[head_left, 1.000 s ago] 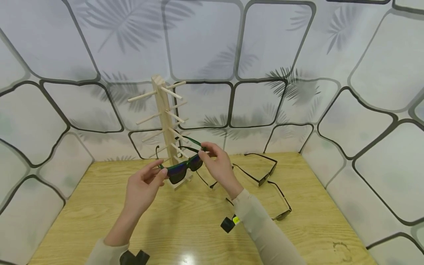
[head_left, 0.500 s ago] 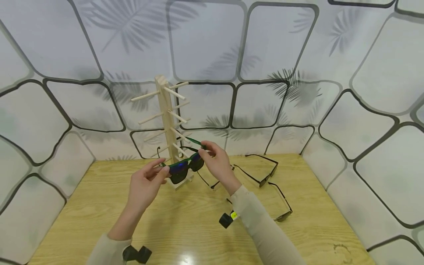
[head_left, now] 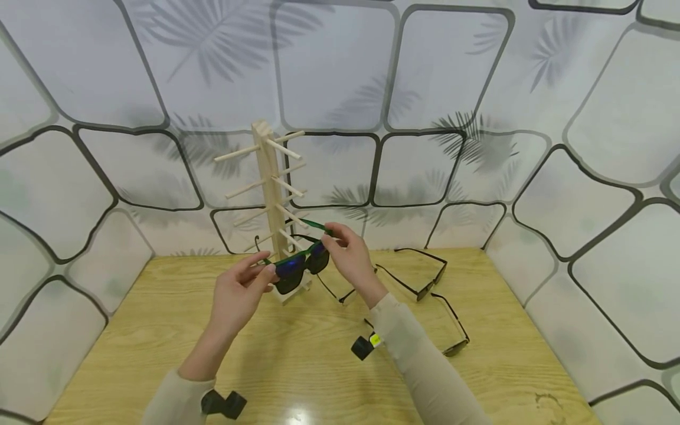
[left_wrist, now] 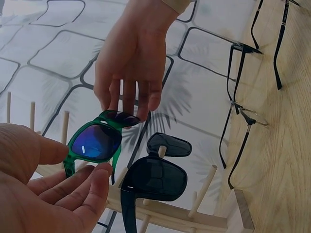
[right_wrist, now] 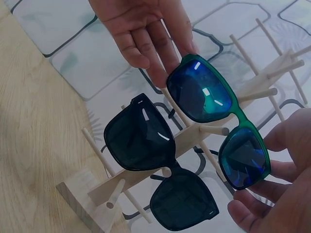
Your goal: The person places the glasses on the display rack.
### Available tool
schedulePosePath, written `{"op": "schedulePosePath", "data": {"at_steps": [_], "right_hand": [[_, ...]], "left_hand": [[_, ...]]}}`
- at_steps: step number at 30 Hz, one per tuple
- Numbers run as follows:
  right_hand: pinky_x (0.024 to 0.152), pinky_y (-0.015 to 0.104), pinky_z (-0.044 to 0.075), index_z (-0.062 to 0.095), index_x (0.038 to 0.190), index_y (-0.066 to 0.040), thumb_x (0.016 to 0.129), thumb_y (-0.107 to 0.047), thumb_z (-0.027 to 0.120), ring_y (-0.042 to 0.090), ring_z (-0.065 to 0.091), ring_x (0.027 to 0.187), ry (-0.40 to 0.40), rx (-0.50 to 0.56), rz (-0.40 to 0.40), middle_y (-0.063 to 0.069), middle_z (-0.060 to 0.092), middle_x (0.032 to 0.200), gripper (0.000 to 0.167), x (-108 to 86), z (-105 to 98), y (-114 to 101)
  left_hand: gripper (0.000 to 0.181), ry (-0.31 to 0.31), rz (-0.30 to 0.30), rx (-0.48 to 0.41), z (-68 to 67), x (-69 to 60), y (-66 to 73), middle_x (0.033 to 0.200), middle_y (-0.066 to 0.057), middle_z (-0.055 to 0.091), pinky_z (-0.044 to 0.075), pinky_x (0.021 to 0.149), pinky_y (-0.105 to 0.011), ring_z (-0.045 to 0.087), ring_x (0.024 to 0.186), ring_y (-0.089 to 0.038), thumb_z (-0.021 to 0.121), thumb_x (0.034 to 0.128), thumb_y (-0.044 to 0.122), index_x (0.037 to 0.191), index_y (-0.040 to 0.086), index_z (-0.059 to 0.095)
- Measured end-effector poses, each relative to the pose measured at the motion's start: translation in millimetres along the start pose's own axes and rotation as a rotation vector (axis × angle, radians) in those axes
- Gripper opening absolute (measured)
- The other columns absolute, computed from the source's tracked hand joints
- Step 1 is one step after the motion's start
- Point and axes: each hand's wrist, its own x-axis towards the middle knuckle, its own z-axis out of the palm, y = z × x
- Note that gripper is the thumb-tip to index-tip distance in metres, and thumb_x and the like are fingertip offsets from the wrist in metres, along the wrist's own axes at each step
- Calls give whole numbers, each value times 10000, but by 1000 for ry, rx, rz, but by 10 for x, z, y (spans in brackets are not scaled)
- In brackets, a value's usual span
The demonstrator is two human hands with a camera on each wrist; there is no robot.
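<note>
Rack (head_left: 271, 186) stands behind held sunglasses (right_wrist: 221, 104); glasses (head_left: 425, 291) lie right.

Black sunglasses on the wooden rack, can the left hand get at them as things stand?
Probably not yet: the left hand pinches one end of the green-framed sunglasses. The black sunglasses sit close by on the wooden rack, so a freed hand could likely reach them.

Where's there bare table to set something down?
Bare tabletop lies between the left hand and left wall, and, nearer the front, between the right sleeve and right wall. Crowded: right of the display stand, where glasses lie.
</note>
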Motion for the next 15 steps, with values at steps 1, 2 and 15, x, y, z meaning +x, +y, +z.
{"op": "schedulePosePath", "data": {"at_steps": [1, 2, 15], "right_hand": [[977, 527, 555, 606, 1485, -172, 1084, -298, 609, 344, 624, 1265, -3, 0, 2, 113, 625, 1474, 420, 6, 1, 4], [981, 527, 554, 604, 1486, -173, 1085, -299, 607, 345, 624, 1268, -7, -1, 4, 113, 626, 1474, 421, 13, 3, 8], [927, 481, 576, 604, 1486, -187, 1082, -303, 601, 314, 655, 1247, -17, -14, 21, 104, 644, 1453, 420, 107, 51, 66]], "left_hand": [[388, 0, -2, 1, 2, 4, -5, 1167, -265, 763, 622, 777, -224, 764, 870, -48, 675, 1049, 152, 1427, 67, 652], [387, 0, -4, 1, 5, 10, -13, 1165, -266, 764, 623, 777, -226, 764, 869, -49, 672, 1050, 149, 1428, 65, 652], [392, 10, -35, 34, 13, 72, -44, 1187, -246, 765, 630, 791, -248, 764, 875, -46, 655, 1062, 161, 1446, 85, 640]]}}
